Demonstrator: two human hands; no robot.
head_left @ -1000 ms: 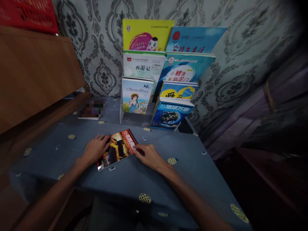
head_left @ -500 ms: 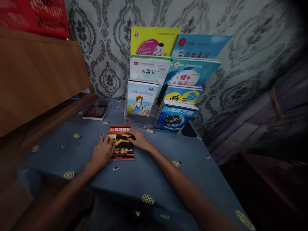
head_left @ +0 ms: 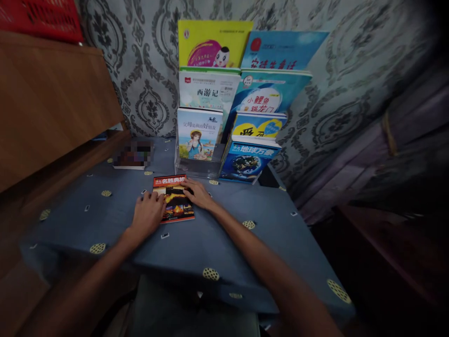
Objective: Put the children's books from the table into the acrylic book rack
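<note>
A small dark book (head_left: pixel 174 198) with a red-edged cover and photos of landmarks lies flat on the cloth-covered table, turned slightly. My left hand (head_left: pixel 149 211) rests at its left side, fingertips over the cover's edge. At the upper right side, my right hand (head_left: pixel 198 193) touches the cover, its fingers and thumb apart. Neither hand lifts the book, and the fingers hide parts of both side edges. Just behind it stands a clear book rack (head_left: pixel 199 169), holding several upright books, among them a white-blue one with a girl (head_left: pixel 199 133) and a blue one with a globe (head_left: pixel 247 164).
Another book (head_left: pixel 131 159), its cover blurred out, lies at the table's back left. A wooden cabinet (head_left: pixel 56 103) with a red basket (head_left: pixel 42 21) on top borders the left. Patterned wallpaper (head_left: pixel 150 105) rises behind the table (head_left: pixel 196 252); a purplish curtain (head_left: pixel 354 159) hangs at right.
The whole scene has shifted up and slightly left in view. The small book has turned slightly counter-clockwise between my hands, which stay on its sides.
</note>
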